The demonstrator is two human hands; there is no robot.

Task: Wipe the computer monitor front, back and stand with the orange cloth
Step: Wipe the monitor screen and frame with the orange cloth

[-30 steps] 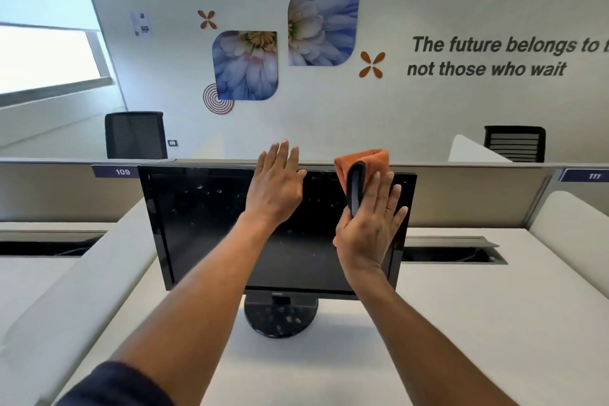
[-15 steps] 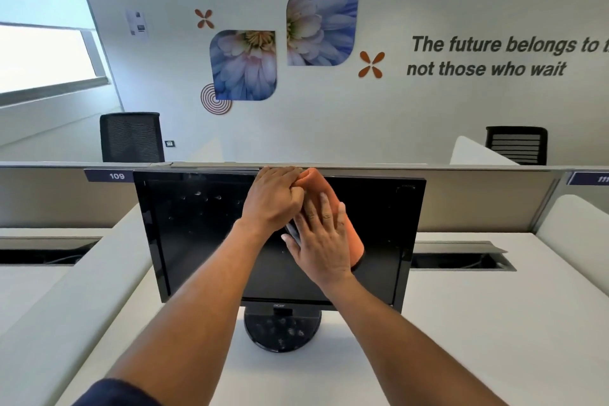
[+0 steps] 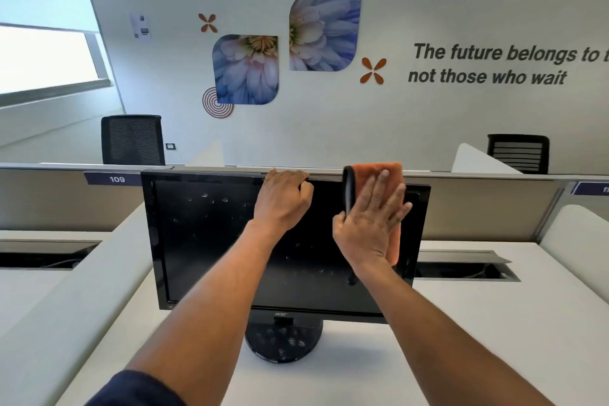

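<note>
A black computer monitor stands on its round black stand on the white desk, its dark screen dotted with smudges on the left half. My left hand grips the monitor's top edge near the middle, fingers curled over it. My right hand lies flat with spread straight fingers on the folded orange cloth, pressing it against the screen's upper right part. The cloth's top reaches above the monitor's top edge.
The white desk spreads around the stand, with cable troughs behind on both sides. A grey partition runs behind the monitor. Two black chairs stand beyond it against the decorated wall.
My right hand slid the cloth from the screen's upper middle to its upper right. My left hand stays gripping the top edge.
</note>
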